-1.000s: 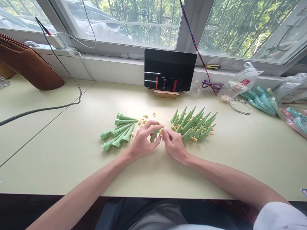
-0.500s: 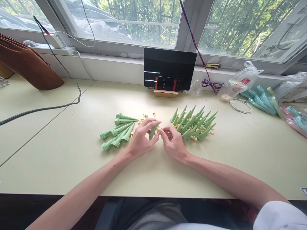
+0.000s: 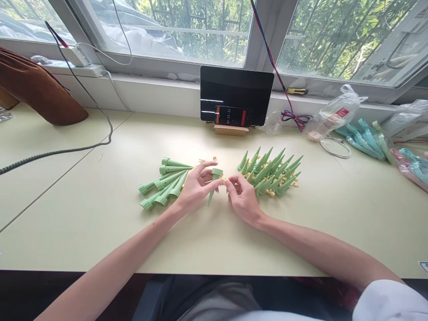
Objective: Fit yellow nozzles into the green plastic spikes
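Note:
My left hand point(image 3: 195, 186) is closed on a green plastic plant watering spike point(image 3: 216, 173), its ribbed wide end up and its point down toward me. The fingers of my right hand point(image 3: 243, 196) pinch a small yellow valve point(image 3: 223, 181) at the spike's side; whether it is seated there I cannot tell. Left of my left hand lie several loose green spikes point(image 3: 163, 183), wide ends outward. A few small yellow valves point(image 3: 214, 158) lie beyond that hand, partly hidden. Close by my right hand is a pile of green spikes point(image 3: 270, 171) with yellow valves on them.
A black tablet point(image 3: 237, 91) stands at the back with a phone point(image 3: 233, 117) propped before it on a cardboard holder point(image 3: 230, 130). Plastic-wrapped items point(image 3: 364, 138) and a bag point(image 3: 334, 116) lie at the right. A black cable point(image 3: 67, 150) crosses the table's left side.
The spike in my left hand has turned so its wide end now faces up and its point down toward me. My left fingers have spread somewhat; my right hand stays at the valve.

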